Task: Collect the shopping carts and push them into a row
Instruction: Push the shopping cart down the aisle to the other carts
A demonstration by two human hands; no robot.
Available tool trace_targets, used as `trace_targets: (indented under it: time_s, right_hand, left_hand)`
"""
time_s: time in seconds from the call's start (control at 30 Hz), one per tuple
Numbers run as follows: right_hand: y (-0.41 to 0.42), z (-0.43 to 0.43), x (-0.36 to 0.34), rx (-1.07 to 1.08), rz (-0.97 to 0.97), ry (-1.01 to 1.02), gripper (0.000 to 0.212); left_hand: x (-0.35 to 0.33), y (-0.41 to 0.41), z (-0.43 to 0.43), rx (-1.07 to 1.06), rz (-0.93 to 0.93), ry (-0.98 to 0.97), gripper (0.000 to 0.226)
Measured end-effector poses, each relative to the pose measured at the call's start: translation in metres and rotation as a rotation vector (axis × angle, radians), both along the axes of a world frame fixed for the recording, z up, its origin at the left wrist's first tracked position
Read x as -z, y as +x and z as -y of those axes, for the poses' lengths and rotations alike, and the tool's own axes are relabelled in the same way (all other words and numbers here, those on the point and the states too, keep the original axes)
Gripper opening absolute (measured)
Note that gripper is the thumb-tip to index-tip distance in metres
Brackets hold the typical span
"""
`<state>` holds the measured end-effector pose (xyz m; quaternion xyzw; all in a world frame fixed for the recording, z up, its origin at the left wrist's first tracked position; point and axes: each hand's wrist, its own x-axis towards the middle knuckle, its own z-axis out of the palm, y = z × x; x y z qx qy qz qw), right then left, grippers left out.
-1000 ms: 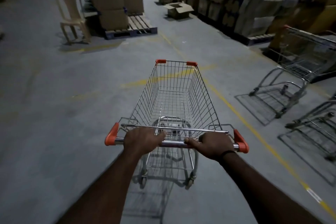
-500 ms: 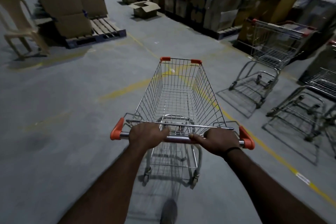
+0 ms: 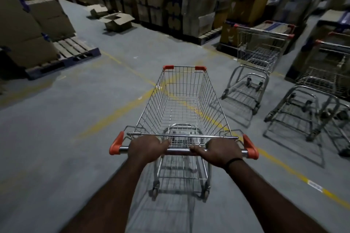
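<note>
Stretching across most of the frame is a grey concrete floor point(image 3: 56, 128), crossed by yellow painted lines point(image 3: 284, 168) that run from the centre down to the lower right. Tall stacks of cardboard boxes point(image 3: 170, 5) fill the top of the frame from the centre to the right edge. More boxes point(image 3: 28, 30) sit at the upper left on a wooden pallet point(image 3: 75, 51), part of which lies bare.

At the centre stands the shopping cart point(image 3: 181, 100), an empty wire basket with orange corner caps, its nose pointing up the frame and its handle point(image 3: 180, 151) nearest the camera. Its wheels rest on the floor at lower centre, where they look blurred.

Two more carts are parked at the right, well apart from the held one. The nearer parked cart point(image 3: 259, 51) stands at the upper right, just in front of the box stacks. The far-right cart point(image 3: 325, 81) is cut off by the frame edge (there may be more carts behind it, but the wire frames overlap too much to tell).

An open cardboard box point(image 3: 117, 21) lies on the floor at upper centre-left.

Both arms reach up from the bottom edge. The left hand point(image 3: 146, 148) grips the handle left of its middle, fingers curled over the bar. The right hand point(image 3: 221, 152) grips it right of the middle in the same way, thumb lying along the bar. A dark band point(image 3: 233, 161) circles the right wrist.
</note>
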<state>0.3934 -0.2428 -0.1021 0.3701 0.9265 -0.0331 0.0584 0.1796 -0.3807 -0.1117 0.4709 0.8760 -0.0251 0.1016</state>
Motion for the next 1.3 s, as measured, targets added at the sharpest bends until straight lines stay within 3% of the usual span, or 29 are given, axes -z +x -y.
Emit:
trace_targets:
  time_s: [0.27, 0.43, 0.57, 0.73, 0.8, 0.93, 1.1, 1.3]
  right_hand:
    - [-0.046, -0.072, 0.002, 0.003, 0.025, -0.033, 0.091]
    - [-0.091, -0.109, 0.001, 0.03, -0.041, -0.08, 0.078]
    - [-0.123, -0.159, -0.002, 0.085, 0.009, -0.162, 0.087]
    - [-0.166, -0.234, -0.001, 0.135, 0.035, -0.228, 0.119]
    - [-0.182, -0.262, 0.0, 0.153, 0.054, -0.236, 0.122]
    - [-0.212, -0.309, 0.002, 0.175, 0.034, -0.167, 0.117]
    - [-0.239, -0.36, -0.006, 0.22, 0.053, -0.168, 0.093]
    - [-0.275, -0.439, -0.008, 0.259, 0.048, -0.193, 0.087]
  left_hand:
    - [0.001, -0.05, -0.082, 0.068, -0.013, -0.008, 0.077]
    - [0.003, -0.089, -0.138, 0.085, -0.045, 0.018, 0.079]
    - [0.007, -0.122, -0.191, 0.112, -0.04, 0.058, 0.08]
    - [0.008, -0.163, -0.266, 0.181, -0.049, 0.099, 0.075]
    - [0.009, -0.181, -0.296, 0.197, -0.043, 0.103, 0.078]
    - [0.007, -0.212, -0.354, 0.244, -0.055, 0.099, 0.077]
    - [0.006, -0.242, -0.413, 0.267, -0.063, 0.118, 0.076]
    - [0.006, -0.278, -0.496, 0.268, -0.057, 0.138, 0.074]
